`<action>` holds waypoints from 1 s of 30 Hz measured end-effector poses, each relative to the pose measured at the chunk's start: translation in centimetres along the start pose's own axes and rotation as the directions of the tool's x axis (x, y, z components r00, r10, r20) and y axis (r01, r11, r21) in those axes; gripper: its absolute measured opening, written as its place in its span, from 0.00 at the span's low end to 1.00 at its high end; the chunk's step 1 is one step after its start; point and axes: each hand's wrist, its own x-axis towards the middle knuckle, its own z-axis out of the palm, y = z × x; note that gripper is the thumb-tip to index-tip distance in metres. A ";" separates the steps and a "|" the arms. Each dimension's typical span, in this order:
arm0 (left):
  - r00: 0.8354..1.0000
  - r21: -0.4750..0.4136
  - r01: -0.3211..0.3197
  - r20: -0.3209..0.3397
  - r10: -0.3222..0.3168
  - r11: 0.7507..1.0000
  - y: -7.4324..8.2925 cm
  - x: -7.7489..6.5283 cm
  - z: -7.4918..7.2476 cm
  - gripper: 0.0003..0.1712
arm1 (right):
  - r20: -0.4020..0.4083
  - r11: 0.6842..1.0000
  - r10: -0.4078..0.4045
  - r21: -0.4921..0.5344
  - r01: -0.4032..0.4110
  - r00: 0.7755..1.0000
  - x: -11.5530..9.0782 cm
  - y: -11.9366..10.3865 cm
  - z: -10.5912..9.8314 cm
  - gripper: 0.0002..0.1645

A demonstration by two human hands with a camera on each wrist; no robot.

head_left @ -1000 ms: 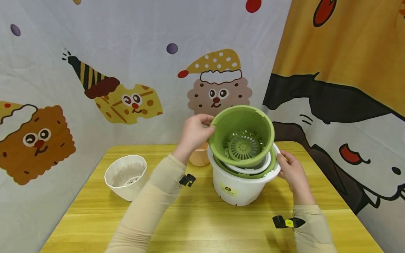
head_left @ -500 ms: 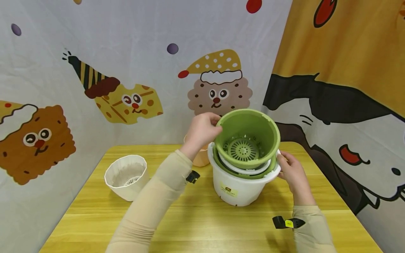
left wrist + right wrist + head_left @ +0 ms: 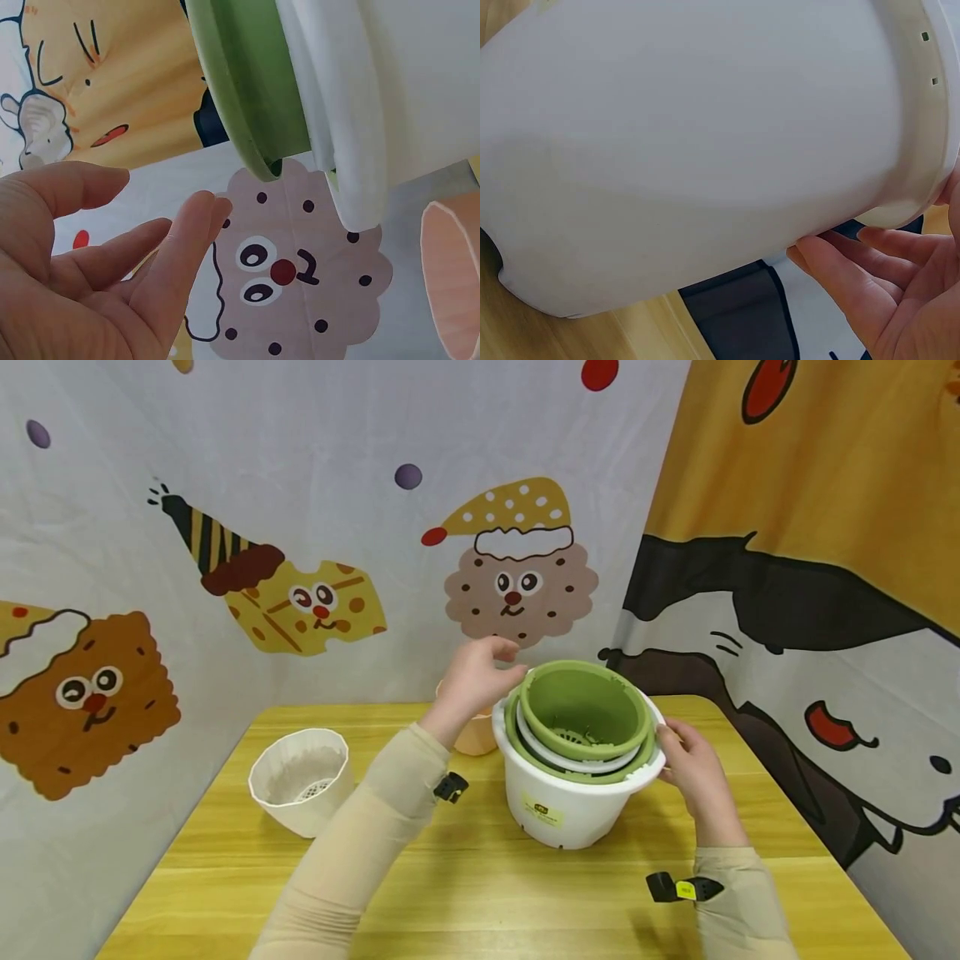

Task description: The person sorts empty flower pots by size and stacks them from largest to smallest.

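Note:
Several flower pots are nested in a stack. The small green pot [image 3: 588,697] sits innermost with its slotted bottom partly visible. Around it show a white pot's rim [image 3: 577,767], a larger green pot's rim [image 3: 600,777] and the big white outer pot [image 3: 577,814], which bears a yellow label. My left hand [image 3: 474,683] hovers at the stack's upper left, holding nothing; in the left wrist view its fingers are relaxed and apart from the rims. My right hand [image 3: 696,772] grips the outer pot's rim on the right, fingertips under the lip in the right wrist view.
On the left of the wooden table [image 3: 450,893] stands a white faceted pot [image 3: 281,797] with a perforated bottom. An orange pot [image 3: 476,737] stands behind the stack, partly hidden by my left hand and the outer pot. A printed cartoon cloth [image 3: 337,485] hangs behind the table.
The small green pot, held tilted above the stack by my left hand, has moved right and dropped down inside it. My left hand has let go; my right hand stays put.

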 end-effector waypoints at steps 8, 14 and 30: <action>0.999 0.000 -0.033 0.008 0.033 0.999 -0.5 -0.2 0.3 0.24 | 0.004 1.000 0.004 0.007 -0.004 1.000 0.0 -0.1 0.0 0.37; 0.998 -0.056 -0.056 0.006 0.056 0.997 -1.1 -0.6 0.5 0.26 | 0.005 1.000 0.004 0.011 -0.004 1.000 0.0 -0.2 0.0 0.37; 0.988 -0.214 -0.142 -0.084 0.127 0.966 -4.3 -2.6 0.9 0.24 | 0.001 1.000 0.005 0.005 -0.005 1.000 -0.1 -0.3 0.0 0.38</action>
